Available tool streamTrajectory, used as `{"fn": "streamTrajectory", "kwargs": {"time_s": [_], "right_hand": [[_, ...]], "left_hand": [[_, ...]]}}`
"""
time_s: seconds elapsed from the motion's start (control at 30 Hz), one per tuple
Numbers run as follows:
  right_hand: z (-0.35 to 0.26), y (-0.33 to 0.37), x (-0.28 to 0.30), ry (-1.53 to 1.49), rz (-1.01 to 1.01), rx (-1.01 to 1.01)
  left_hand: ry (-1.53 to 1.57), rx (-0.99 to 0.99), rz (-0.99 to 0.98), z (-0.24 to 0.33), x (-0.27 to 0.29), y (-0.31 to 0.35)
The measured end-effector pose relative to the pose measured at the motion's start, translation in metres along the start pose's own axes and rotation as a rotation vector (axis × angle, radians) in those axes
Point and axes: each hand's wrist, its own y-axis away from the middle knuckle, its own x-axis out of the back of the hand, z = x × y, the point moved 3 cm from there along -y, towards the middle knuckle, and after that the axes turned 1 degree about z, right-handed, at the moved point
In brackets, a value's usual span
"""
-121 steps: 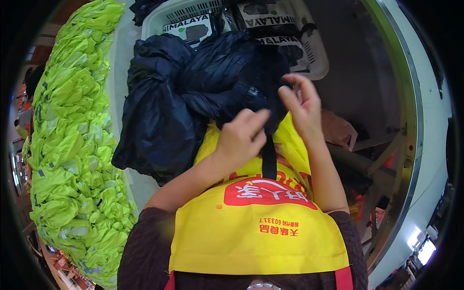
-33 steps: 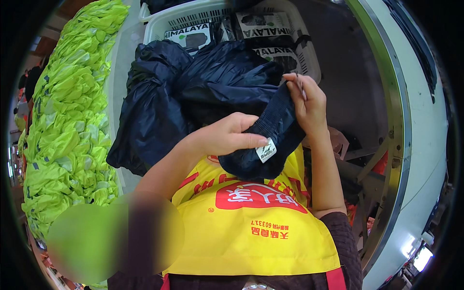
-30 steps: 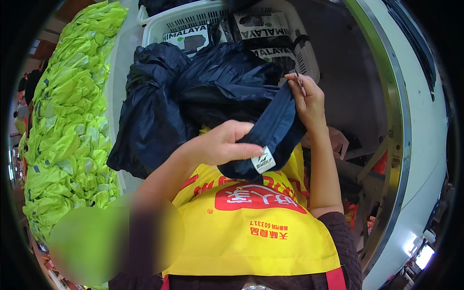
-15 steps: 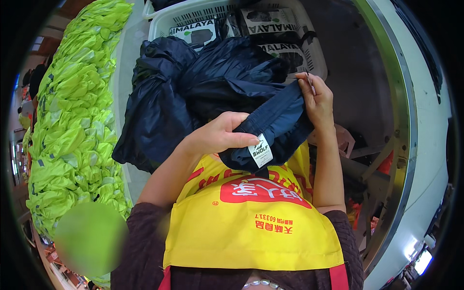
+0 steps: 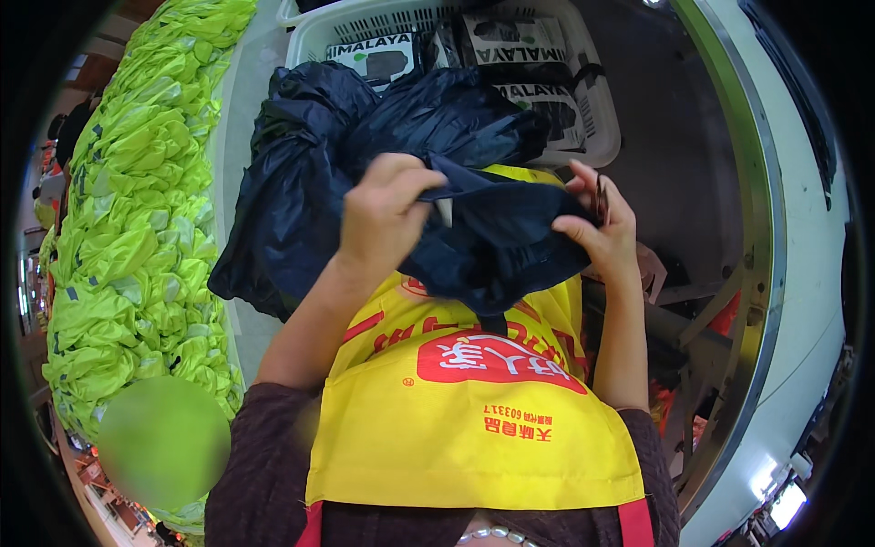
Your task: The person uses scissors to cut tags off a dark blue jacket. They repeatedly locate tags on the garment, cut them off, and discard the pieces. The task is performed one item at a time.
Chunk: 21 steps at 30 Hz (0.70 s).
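Observation:
A navy garment [image 5: 328, 191] of thin shiny fabric lies bunched before me, its gathered waistband edge [image 5: 510, 205] stretched between my hands. My left hand [image 5: 387, 214], slightly smeared by motion, is closed on the fabric near the left end of this edge. Beside its fingers a white label [image 5: 444, 210] shows edge-on. On the right, my right hand [image 5: 603, 219] pinches the garment's edge between thumb and fingers. A small dark tool [image 5: 601, 199], perhaps thread snips, sits within that hand, largely hidden by the fingers. The garment's lower edge hangs over my yellow apron [image 5: 474, 438].
Behind the garment stands a white plastic basket [image 5: 602, 118] with several packaged black-and-white bundles [image 5: 515, 41]. A long heap of neon-yellow garments [image 5: 137, 246] runs along the left. At right, a metal-edged pale table [image 5: 802, 273] curves past my arm.
My left hand has moved up and left, turning the waistband so the label no longer faces me. My right hand has shifted slightly lower, its fingers more spread.

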Motion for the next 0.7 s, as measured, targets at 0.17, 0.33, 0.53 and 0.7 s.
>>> {"fn": "streamTrajectory", "kwargs": {"time_s": [0.17,0.33,0.53,0.7], "right_hand": [[-0.015,0.020,0.007,0.430,0.107,0.138],[0.001,0.003,0.009,0.243,0.195,0.200],[0.005,-0.002,0.000,-0.110,0.003,0.261],[-0.010,0.011,-0.015,-0.136,-0.074,0.377]], "left_hand": [[-0.097,-0.029,0.206,0.008,0.019,0.017],[0.188,0.197,0.071,0.003,0.023,0.031],[0.102,0.275,-0.264,0.002,0.032,0.048],[-0.160,0.063,-0.383,0.048,0.043,0.025]]}}
